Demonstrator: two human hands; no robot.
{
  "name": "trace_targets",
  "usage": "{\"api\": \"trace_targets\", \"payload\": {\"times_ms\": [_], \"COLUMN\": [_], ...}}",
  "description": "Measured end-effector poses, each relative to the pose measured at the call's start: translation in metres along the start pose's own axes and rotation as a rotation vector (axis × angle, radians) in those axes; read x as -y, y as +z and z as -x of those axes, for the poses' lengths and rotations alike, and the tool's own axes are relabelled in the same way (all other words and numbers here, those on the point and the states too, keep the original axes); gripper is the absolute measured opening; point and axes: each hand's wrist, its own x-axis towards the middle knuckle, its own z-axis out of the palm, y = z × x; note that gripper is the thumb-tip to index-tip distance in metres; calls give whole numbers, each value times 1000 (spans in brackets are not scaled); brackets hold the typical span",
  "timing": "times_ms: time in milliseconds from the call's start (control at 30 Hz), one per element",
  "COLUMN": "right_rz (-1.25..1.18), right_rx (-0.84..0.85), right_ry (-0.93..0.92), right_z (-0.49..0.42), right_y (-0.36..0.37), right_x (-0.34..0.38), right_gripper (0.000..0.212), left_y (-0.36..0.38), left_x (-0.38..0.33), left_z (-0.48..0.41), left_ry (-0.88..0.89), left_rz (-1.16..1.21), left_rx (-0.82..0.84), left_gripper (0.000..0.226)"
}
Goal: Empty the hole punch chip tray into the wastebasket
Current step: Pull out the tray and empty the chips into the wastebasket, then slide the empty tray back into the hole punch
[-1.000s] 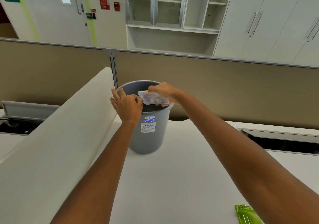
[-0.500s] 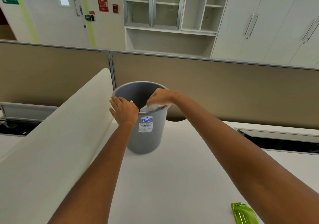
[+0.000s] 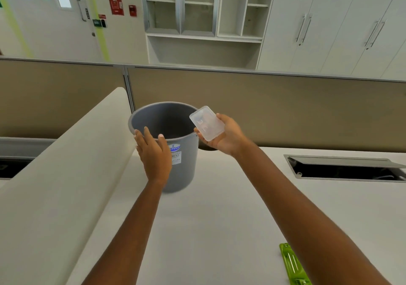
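A grey wastebasket (image 3: 182, 168) with a blue label stands on the white desk (image 3: 219, 219) at the centre. My left hand (image 3: 154, 153) rests against its near rim, fingers spread over the edge. My right hand (image 3: 226, 137) holds the clear plastic chip tray (image 3: 206, 123) at the basket's right rim, palm up, the tray tilted and facing me. No chips show in the tray. The green hole punch (image 3: 293, 265) lies at the desk's lower right, partly cut off by the frame edge.
A cream curved divider (image 3: 55, 186) runs along the left of the desk. Tan partition panels (image 3: 285, 109) close off the back. An open cable hatch (image 3: 345, 168) sits in the desk at right.
My right hand came out of the basket mouth and turned palm up, bringing the tray to the right rim. My left hand slid down the near rim with its fingers spread.
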Motion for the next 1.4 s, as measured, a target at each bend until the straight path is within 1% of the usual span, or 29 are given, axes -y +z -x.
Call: {"api": "trace_targets", "payload": {"times_ms": [100, 133, 200, 267, 333, 400, 467, 567, 667, 733, 800, 867, 933, 1000, 1033, 1067, 1167, 1200, 1233, 1300, 1400], "right_rz": [-115, -145, -204, -239, -241, -245, -246, -275, -304, -282, -178, 62, 295, 380, 461, 595, 1154, 1271, 1333, 1375, 1262], "right_rx": [-9, -26, -79, -113, -147, -186, -237, -295, -347, -366, -376, -374, -361, -404, -452, -511, -715, -773, -832, -904, -885], "right_ry": [10, 29, 73, 96, 84, 68, 63, 77, 98, 112, 128, 130, 136, 158, 151, 110, -176, -221, -224, -149, -63], "right_z": [27, 37, 59, 81, 98, 111, 120, 132, 141, 146, 152, 160, 165, 168, 167, 168, 174, 177, 178, 179, 177], "right_y": [-26, -35, -55, -73, -91, -106, -120, -136, -149, -155, -162, -171, -175, -180, -184, -191, -218, -228, -238, -255, -270], "right_x": [-20, -30, -49, -68, -84, -97, -108, -122, -132, -137, -142, -146, -146, -146, -145, -144, -141, -139, -138, -136, -138], "right_gripper": [33, 32, 25, 23, 23, 26, 29, 37, 40, 39, 36, 31, 28, 26, 27, 27, 23, 25, 29, 37, 41], "left_y": [4, 7, 16, 26, 35, 42, 47, 53, 59, 61, 61, 60, 61, 63, 65, 66, 67, 68, 68, 68, 69], "left_x": [-2, -2, -3, -3, -3, -2, 0, 8, 16, 20, 23, 29, 35, 41, 43, 43, 43, 43, 42, 41, 41], "left_z": [43, 58, 93, 123, 148, 170, 190, 214, 232, 241, 246, 249, 252, 257, 258, 260, 263, 263, 263, 264, 266], "left_ry": [150, 178, 167, 58, -125, -302, -446, -591, -747, -886, -1039, -1137, -1168, -1182, -1184, -1190, -1227, -1241, -1249, -1257, -1254], "left_rz": [119, 159, 247, 334, 427, 505, 611, 802, 932, 1043, 1183, 1271, 1302, 1333, 1341, 1340, 1307, 1295, 1283, 1271, 1271], "left_rx": [-40, -19, 73, 191, 359, 519, 639, 741, 797, 815, 812, 829, 863, 880, 888, 897, 889, 885, 883, 883, 898], "left_gripper": [46, 45, 43, 38, 36, 40, 43, 46, 47, 52, 56, 59, 60, 60, 59, 59, 57, 56, 56, 56, 56]}}
